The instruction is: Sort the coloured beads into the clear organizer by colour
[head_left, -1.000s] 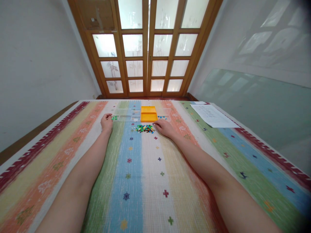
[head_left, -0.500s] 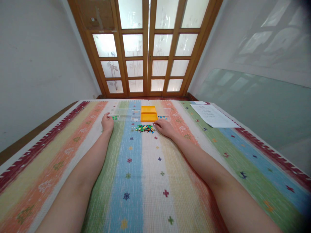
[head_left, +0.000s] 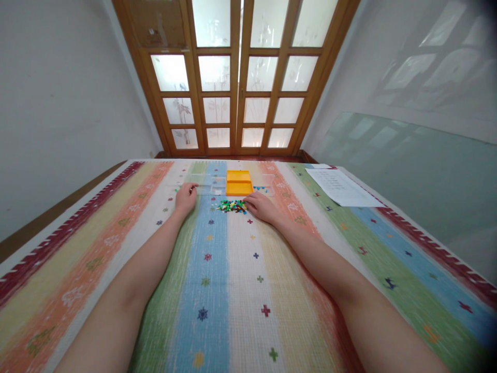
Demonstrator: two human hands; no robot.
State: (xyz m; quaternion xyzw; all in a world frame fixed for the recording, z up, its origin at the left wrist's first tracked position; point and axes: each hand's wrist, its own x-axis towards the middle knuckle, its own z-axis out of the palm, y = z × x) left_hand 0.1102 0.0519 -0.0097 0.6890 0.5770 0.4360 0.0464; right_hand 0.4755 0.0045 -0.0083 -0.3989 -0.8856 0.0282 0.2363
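A small pile of tiny coloured pieces (head_left: 232, 206) lies on the striped cloth (head_left: 217, 290), just in front of an orange tray (head_left: 238, 183). Clear trays (head_left: 207, 182) flank the orange one, and they hold a few green and blue pieces. My left hand (head_left: 186, 199) rests on the cloth at the near edge of the left clear tray. Its fingers are curled, with nothing visible in them. My right hand (head_left: 262, 205) lies palm down at the right edge of the pile. Its fingertips are pressed together among the pieces, and what they pinch is too small to see.
A printed sheet of paper (head_left: 341, 186) lies at the far right of the cloth. A glass pane (head_left: 407, 171) leans on the right wall. Wooden glazed doors (head_left: 236, 77) stand behind the table's far edge.
My left hand has slid right along the clear tray, from its left end with the green pieces toward the pile. My right hand has stayed at the pile.
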